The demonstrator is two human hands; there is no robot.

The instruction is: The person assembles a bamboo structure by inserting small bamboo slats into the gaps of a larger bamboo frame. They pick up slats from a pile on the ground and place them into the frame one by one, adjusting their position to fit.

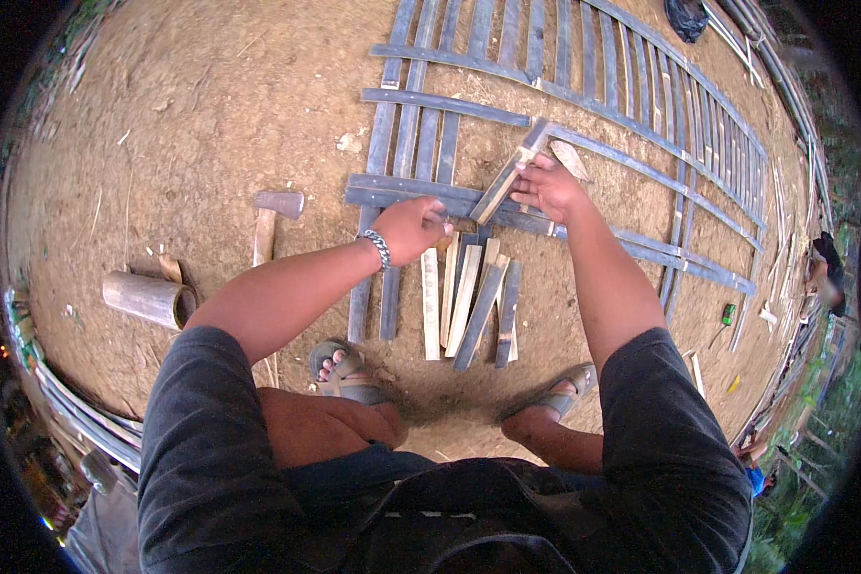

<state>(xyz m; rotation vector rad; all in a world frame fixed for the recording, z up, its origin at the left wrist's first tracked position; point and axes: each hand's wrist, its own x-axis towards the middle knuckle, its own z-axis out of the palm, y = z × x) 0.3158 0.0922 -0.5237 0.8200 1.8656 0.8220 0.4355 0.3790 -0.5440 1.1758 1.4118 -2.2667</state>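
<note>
The dark shirt [206, 411] of the person fills the lower edge, above two sandaled feet on bare earth. The right hand [549, 187] has its fingertips against a short split-bamboo slat [492, 199], angled over the lower crosspiece of a slatted bamboo frame [627, 119]; whether they grip it I cannot tell. The left hand [413, 230], a chain bracelet [381, 249] at its wrist, is loosely curled near that crosspiece, and I cannot tell whether it pinches anything. Just below, more short slats [465, 301] lie in a loose bunch between the feet. Leftward are a wooden-handled tool [264, 237] and a bamboo tube [143, 298].
</note>
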